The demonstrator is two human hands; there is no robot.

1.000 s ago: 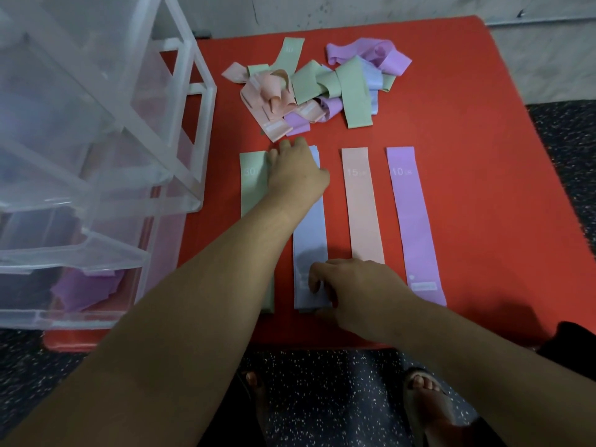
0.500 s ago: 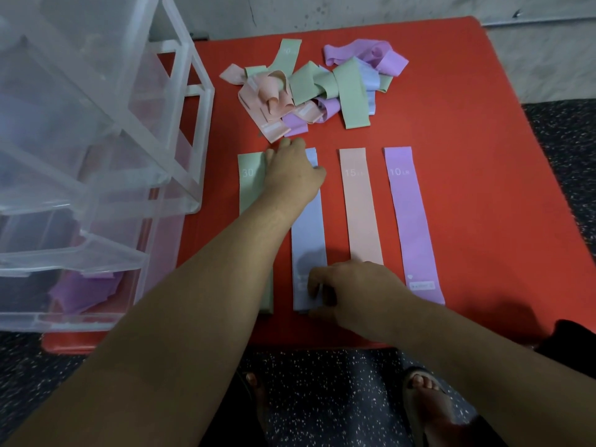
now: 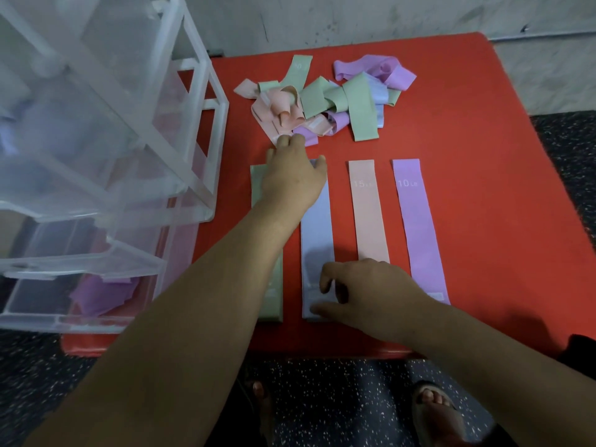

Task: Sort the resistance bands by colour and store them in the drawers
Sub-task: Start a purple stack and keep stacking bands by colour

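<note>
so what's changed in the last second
Little. The left hand edged forward over the far ends of the green band and blue band; its fingertips now reach the pile. The right hand keeps holding the blue band's near end. The pink band and purple band lie unmoved.
</note>
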